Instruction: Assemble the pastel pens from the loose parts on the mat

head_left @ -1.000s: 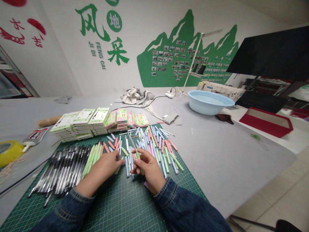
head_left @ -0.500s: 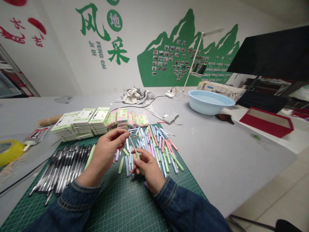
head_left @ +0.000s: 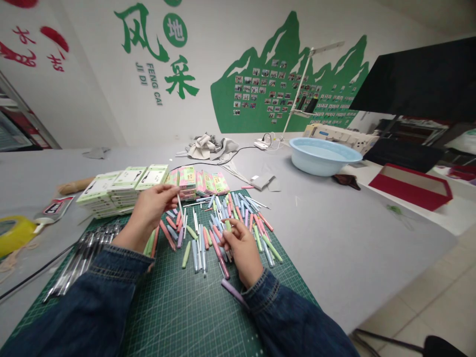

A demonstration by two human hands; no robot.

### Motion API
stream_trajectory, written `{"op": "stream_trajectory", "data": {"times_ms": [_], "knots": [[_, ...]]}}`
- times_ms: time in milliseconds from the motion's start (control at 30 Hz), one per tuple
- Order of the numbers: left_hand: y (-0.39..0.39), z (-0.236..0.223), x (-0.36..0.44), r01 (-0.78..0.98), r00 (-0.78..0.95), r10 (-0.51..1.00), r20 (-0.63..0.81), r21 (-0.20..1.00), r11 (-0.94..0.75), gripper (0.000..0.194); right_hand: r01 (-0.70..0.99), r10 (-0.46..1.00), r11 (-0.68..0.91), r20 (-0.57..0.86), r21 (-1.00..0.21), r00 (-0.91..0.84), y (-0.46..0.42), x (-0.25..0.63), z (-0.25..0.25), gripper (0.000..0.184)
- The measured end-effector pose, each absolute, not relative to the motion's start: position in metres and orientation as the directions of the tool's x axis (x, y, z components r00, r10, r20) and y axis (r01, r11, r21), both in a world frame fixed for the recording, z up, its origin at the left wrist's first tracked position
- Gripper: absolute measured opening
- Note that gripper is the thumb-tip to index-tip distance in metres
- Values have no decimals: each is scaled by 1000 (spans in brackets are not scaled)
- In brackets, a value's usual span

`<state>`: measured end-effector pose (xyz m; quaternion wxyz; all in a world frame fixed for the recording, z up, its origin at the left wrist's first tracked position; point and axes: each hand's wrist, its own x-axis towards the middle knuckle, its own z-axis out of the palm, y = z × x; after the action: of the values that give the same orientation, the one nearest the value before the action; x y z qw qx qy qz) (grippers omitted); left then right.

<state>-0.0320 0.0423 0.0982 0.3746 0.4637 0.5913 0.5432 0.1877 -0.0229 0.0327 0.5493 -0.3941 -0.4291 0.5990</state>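
Observation:
Pinched between the thumb and fingertips of my left hand (head_left: 156,206) is a thin whitish pen refill (head_left: 180,203), hanging downward above the mat. My right hand (head_left: 240,245) grips a green pen barrel (head_left: 228,225), mostly covered by the fingers. Loose pen parts in blue, pink, green and purple lie around both hands on the green cutting mat (head_left: 178,307). A purple barrel (head_left: 232,291) rests by my right cuff. Under my left wrist, green and red barrels (head_left: 150,243) are partly hidden.
Clear black-gripped pens (head_left: 80,255) lie in a bundle at the left. Behind the mat stand stacked white boxes (head_left: 128,179) and pink-green boxes (head_left: 188,178). A blue basin (head_left: 323,156), a red box (head_left: 411,188) and a yellow tape roll (head_left: 17,233) sit farther out.
My left hand went from the mat to the refill at my right hand, then drew it out up and left. My right hand has shifted slightly right and up with the green barrel.

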Motion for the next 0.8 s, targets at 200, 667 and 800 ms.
{"op": "stream_trajectory", "data": {"times_ms": [200,667,800], "knots": [[64,48,-31,599,-170,957,-237,746,291,25,-277,999,9,18,-961,-30,-19,194,38,26],[73,39,-20,892,-209,978,28,414,179,11,-296,999,36,46,-955,-25,-21,195,43,22],[70,40,-7,846,-180,983,47,517,130,19,-288,998,24,39,-957,-45,-21,195,42,22]]}}
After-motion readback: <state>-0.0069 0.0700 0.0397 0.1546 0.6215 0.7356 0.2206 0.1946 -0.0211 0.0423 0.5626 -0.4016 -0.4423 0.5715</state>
